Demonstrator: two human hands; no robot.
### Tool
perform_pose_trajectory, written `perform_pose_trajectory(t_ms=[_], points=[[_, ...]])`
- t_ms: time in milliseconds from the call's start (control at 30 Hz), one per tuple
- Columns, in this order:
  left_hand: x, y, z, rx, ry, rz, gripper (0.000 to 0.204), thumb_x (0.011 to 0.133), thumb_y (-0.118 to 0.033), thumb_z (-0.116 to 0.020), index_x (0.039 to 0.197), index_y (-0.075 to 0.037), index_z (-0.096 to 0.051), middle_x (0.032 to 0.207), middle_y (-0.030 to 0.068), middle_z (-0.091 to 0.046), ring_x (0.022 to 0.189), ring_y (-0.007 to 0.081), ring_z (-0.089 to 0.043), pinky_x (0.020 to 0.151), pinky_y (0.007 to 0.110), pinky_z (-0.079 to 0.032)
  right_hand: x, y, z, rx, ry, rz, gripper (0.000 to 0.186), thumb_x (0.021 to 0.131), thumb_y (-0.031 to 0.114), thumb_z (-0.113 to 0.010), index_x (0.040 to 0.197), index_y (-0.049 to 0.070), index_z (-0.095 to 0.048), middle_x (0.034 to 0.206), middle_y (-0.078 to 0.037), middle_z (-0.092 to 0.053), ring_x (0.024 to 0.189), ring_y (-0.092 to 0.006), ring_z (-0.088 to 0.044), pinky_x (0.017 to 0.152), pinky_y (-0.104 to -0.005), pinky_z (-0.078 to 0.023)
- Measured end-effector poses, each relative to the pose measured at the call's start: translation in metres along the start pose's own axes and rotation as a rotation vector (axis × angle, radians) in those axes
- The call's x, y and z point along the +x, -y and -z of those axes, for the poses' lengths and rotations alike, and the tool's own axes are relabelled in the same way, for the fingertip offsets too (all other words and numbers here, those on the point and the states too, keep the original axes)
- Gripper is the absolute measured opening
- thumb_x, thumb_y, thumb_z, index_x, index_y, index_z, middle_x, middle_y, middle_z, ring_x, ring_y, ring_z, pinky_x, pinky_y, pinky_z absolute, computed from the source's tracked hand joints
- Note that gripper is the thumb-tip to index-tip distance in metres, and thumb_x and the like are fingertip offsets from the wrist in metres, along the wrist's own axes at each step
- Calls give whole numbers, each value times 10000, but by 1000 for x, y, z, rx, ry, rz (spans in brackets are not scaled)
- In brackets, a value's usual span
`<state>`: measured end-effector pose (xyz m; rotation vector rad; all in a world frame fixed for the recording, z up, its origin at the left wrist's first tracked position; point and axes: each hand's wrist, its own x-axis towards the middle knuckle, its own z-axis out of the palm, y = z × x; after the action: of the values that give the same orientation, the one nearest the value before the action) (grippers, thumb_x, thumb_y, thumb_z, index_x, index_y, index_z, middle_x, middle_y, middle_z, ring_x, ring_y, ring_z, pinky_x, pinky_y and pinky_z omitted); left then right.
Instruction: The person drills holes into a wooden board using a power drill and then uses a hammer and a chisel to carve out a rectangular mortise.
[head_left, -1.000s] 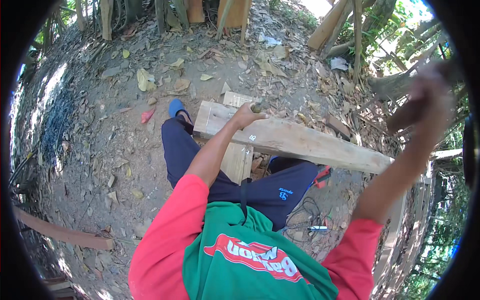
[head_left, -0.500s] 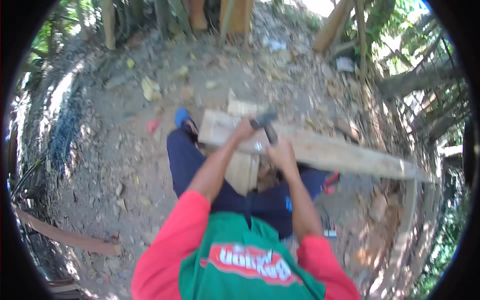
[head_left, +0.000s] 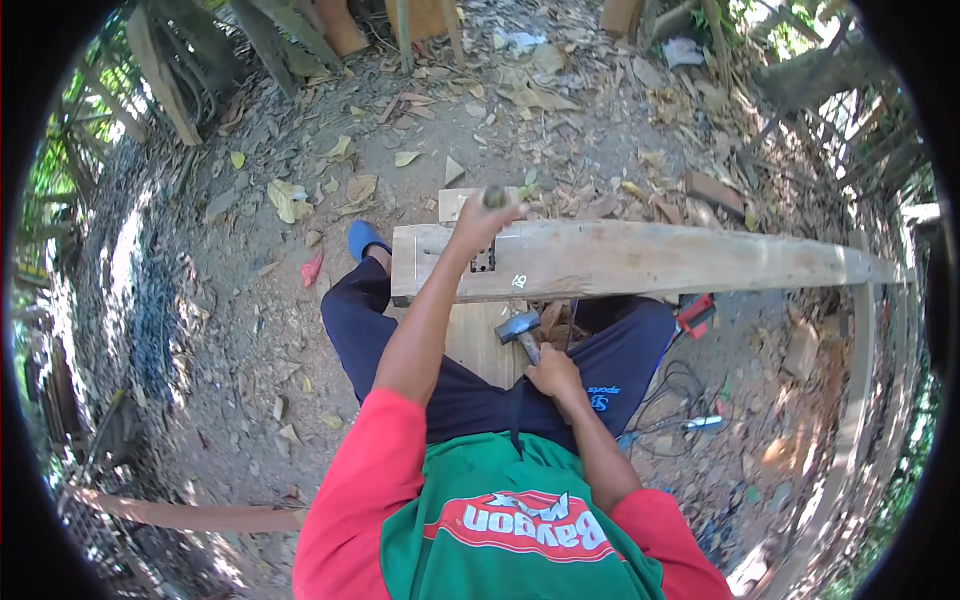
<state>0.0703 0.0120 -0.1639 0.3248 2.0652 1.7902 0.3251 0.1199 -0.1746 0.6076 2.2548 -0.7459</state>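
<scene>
A long wooden beam (head_left: 640, 258) lies across in front of me, with pencil lines and a rectangular, partly cut recess (head_left: 483, 258) near its left end. My left hand (head_left: 480, 228) is closed round an upright chisel (head_left: 494, 197) above the beam's far edge, just beyond the recess. Only the round butt of its handle shows; the blade is hidden. Over my lap, on the near side of the beam, my right hand (head_left: 556, 372) grips a hammer (head_left: 519, 327) by its handle. The hammer's head points away from me, apart from the chisel.
Under the beam are a wooden board (head_left: 480, 340) and wood scraps (head_left: 552, 325). A red and black tool (head_left: 695, 316) lies by my right knee, near a dark cable (head_left: 670, 395). A brick-like block (head_left: 714, 192) rests beyond the beam. Dry leaves litter the ground.
The hammer has come down from beside my left hand toward my lap. My left hand has shifted slightly farther away with the chisel, and the view has turned a little.
</scene>
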Motion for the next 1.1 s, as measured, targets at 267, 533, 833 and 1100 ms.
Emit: perform_pose_trajectory(t_ms=[267, 533, 833, 1100], points=[[-52, 1, -8, -223, -126, -48, 231, 802, -125, -786, 766, -78, -563, 688, -55, -501, 618, 56, -468, 557, 236, -389, -1, -5, 6, -2, 48, 56, 416, 830, 238, -641, 1126, -37, -546, 1112, -275, -648, 1061, -434, -623, 920, -502, -493], [-81, -140, 27, -399, -424, -398, 192, 828, -117, -767, 803, -87, -579, 724, -28, -572, 651, 46, -539, 590, 205, -433, 3, -6, 6, 38, 53, 69, 417, 826, 250, -658, 1112, -26, -531, 1090, -287, -646, 1062, -443, -612, 919, -508, -477], [-72, -29, 16, -313, -338, -233, 159, 872, -100, -707, 843, -85, -552, 765, 2, -580, 714, 82, -551, 692, 241, -437, 3, -9, 2, 76, 14, 71, 429, 813, 244, -676, 1109, -28, -527, 1063, -294, -648, 1046, -448, -613, 910, -507, -478], [-71, -8, 13, -303, -364, -250, 186, 861, -74, -730, 800, -72, -555, 738, -53, -505, 662, 29, -445, 598, 201, -365, 2, -7, 6, 37, 41, 84, 396, 818, 218, -645, 1086, -51, -533, 1063, -297, -650, 1043, -443, -621, 902, -509, -489]])
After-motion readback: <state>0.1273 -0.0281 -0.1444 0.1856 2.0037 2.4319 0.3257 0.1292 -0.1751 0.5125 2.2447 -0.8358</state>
